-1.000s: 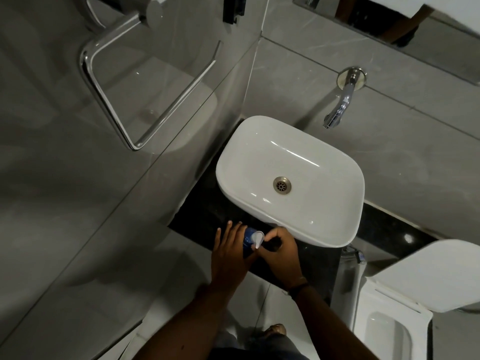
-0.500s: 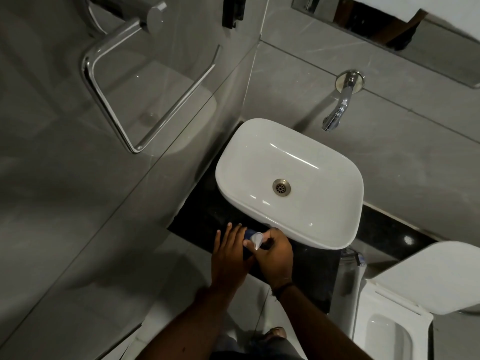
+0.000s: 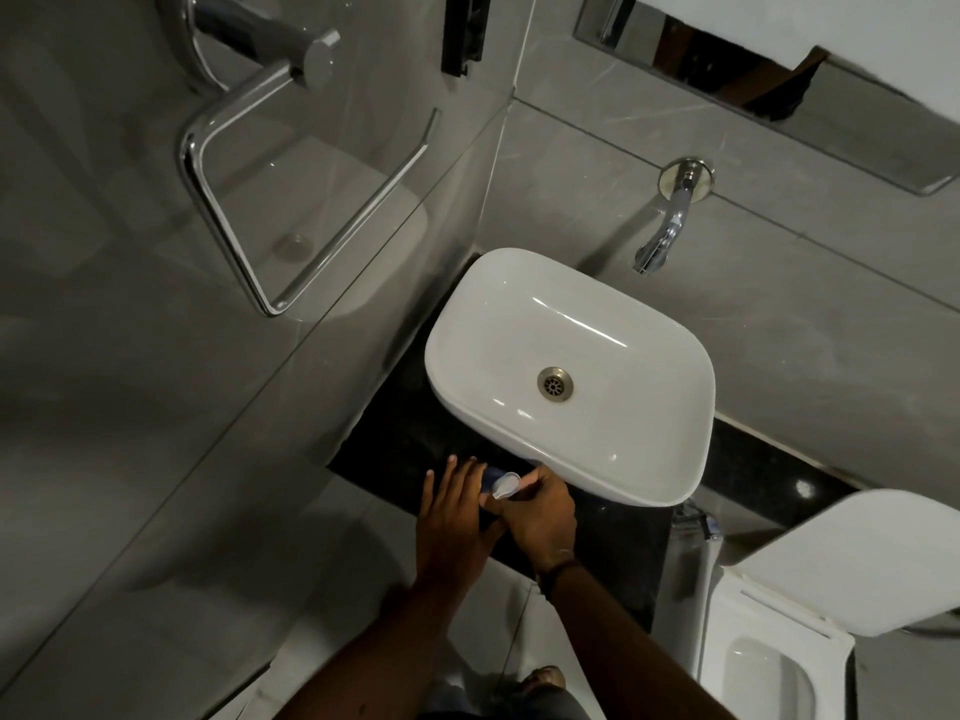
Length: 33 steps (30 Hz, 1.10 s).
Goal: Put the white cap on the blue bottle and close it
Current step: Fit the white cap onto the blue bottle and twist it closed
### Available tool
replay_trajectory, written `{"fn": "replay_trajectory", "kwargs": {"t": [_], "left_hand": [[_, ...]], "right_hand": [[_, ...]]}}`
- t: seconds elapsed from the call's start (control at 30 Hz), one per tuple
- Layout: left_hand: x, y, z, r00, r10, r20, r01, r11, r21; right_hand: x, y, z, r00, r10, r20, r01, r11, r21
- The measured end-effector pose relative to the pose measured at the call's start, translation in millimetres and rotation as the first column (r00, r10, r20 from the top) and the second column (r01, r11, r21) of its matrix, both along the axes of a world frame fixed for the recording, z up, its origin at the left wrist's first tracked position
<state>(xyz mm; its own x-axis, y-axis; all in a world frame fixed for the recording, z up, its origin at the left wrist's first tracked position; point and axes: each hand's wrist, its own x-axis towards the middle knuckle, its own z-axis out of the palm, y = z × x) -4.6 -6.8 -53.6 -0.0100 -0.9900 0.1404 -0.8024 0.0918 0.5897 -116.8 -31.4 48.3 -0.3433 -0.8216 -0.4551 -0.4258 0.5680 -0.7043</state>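
The blue bottle [image 3: 490, 479] stands on the black counter [image 3: 400, 449] just in front of the white basin, mostly hidden between my hands. My left hand [image 3: 454, 517] wraps its left side with fingers stretched upward. The white cap [image 3: 506, 484] sits at the bottle's top, pinched by the fingertips of my right hand [image 3: 540, 517]. Whether the cap is seated fully on the bottle is hidden by my fingers.
A white basin [image 3: 670, 407] fills the counter behind the hands, with a chrome tap [image 3: 662, 231] on the wall above. A chrome towel holder [image 3: 249, 184] projects from the left wall. A white toilet with raised lid [image 3: 852, 563] is at the lower right.
Both hands stay on the bottle and cap. The right hand has turned a little at the cap, and the camera has tilted slightly, shifting the scene down.
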Motion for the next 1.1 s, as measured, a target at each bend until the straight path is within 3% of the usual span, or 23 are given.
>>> {"fn": "replay_trajectory", "kwargs": {"t": [0.13, 0.4, 0.83, 1.1], "left_hand": [[-2.4, 0.9, 0.7, 0.999, 0.044, -0.014, -0.045, 0.998, -0.040], [-1.5, -0.7, 1.1, 0.999, 0.029, -0.038, -0.028, 0.999, 0.037], [-3.1, -0.1, 5.9, 0.997, 0.043, -0.072, -0.040, 0.999, 0.031], [-2.6, 0.6, 2.4, 0.999, 0.030, -0.033, -0.030, 0.999, 0.027]], "right_hand": [[-5.6, 20.2, 13.4, 0.994, 0.099, -0.056, -0.106, 0.985, -0.137], [-0.7, 26.7, 30.7, 0.984, 0.061, -0.167, -0.108, 0.951, -0.291], [-12.6, 23.8, 30.0, 0.955, 0.155, -0.254, -0.226, 0.933, -0.279], [-18.1, 23.0, 24.0, 0.964, 0.168, -0.205, -0.220, 0.939, -0.263]]}}
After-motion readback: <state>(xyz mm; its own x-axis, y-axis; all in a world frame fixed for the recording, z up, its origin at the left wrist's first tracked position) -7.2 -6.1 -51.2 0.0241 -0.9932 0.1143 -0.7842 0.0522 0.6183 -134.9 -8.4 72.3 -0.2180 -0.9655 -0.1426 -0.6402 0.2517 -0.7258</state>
